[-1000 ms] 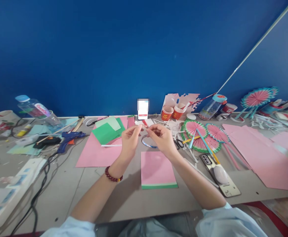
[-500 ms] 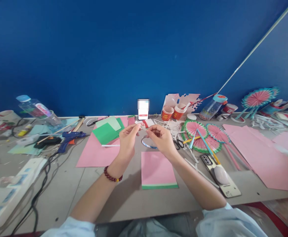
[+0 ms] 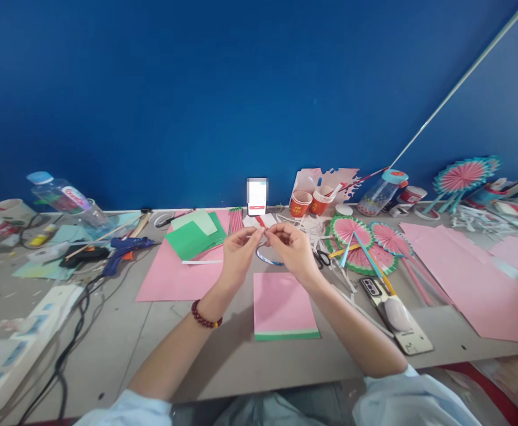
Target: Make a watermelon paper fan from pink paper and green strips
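Note:
My left hand (image 3: 238, 254) and my right hand (image 3: 293, 253) meet at the fingertips above the middle of the table. Both are closed in a pinch; whatever is between the fingers is too small to make out. Just behind and below them lies a blue-and-white ring (image 3: 268, 260), partly covered by my hands. Nearer to me is a pink paper sheet (image 3: 284, 302) on top of a green one, whose edge shows along the front. Past my fingertips, a white piece with a red stripe (image 3: 261, 221) lies in front of a propped-up phone (image 3: 257, 198).
Green sheets (image 3: 190, 239) on pink paper and a blue glue gun (image 3: 128, 251) lie left. Black scissors (image 3: 322, 258), round paper fans (image 3: 351, 231), and a phone (image 3: 412, 334) under a mouse lie right. Red paper cups (image 3: 301, 204) stand behind. A power strip (image 3: 32, 334) is front left.
My left hand has moved right, so its fingertips now meet those of my right hand. The small pale thing seen between them before is now hidden.

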Motion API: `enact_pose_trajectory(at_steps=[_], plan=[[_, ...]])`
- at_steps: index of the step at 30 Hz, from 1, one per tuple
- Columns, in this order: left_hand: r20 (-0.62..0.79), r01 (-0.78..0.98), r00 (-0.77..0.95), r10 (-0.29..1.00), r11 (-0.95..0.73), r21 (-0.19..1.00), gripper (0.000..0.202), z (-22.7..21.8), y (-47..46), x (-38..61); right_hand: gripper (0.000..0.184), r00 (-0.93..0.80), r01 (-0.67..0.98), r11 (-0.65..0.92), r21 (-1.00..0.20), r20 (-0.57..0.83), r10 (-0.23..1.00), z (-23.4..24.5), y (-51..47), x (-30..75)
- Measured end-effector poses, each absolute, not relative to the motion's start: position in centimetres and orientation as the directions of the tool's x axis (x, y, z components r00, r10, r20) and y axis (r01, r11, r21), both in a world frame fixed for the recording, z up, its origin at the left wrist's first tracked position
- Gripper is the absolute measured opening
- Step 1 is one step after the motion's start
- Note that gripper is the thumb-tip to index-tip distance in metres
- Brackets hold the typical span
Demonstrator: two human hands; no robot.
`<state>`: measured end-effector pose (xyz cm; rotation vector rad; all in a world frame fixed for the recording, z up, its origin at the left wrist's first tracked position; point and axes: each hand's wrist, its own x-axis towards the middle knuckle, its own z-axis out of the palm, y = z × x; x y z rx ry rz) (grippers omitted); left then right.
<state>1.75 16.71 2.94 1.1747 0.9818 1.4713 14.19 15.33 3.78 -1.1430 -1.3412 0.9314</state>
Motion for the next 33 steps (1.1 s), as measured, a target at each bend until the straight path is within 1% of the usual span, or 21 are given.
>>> enact_pose_trajectory(at_steps=[7, 17, 22, 28, 33], plan=[[0.201, -0.194, -0.057, 0.978, -0.209, 0.959, 0.024, 3.09, 16.45, 1.70, 0.021, 0.068, 0.137, 0.228, -0.964, 0.239, 0.969, 3.93, 15.36, 14.30], [0.168, -0.253, -0.003, 0.986, -0.164, 0.954, 0.024, 3.34, 16.20, 1.61, 0.020, 0.076, 0.129, 0.230, -0.964, 0.241, 0.967, 3.89, 15.48, 14.59], [0.143, -0.287, 0.021, 0.990, -0.131, 0.949, 0.020, 3.43, 16.24, 1.51, 0.023, 0.079, 0.126, 0.236, -0.964, 0.247, 0.966, 3.80, 15.53, 14.63], [0.134, -0.305, 0.051, 0.990, -0.112, 0.946, 0.017, 3.32, 16.37, 1.36, 0.032, 0.123, 0.124, 0.189, -0.974, 0.204, 0.971, 3.75, 15.66, 14.69], [0.120, -0.316, 0.085, 0.989, -0.087, 0.945, 0.019, 3.57, 16.28, 1.42, 0.025, 0.127, 0.104, 0.240, -0.965, 0.253, 0.959, 4.04, 15.30, 14.52]])
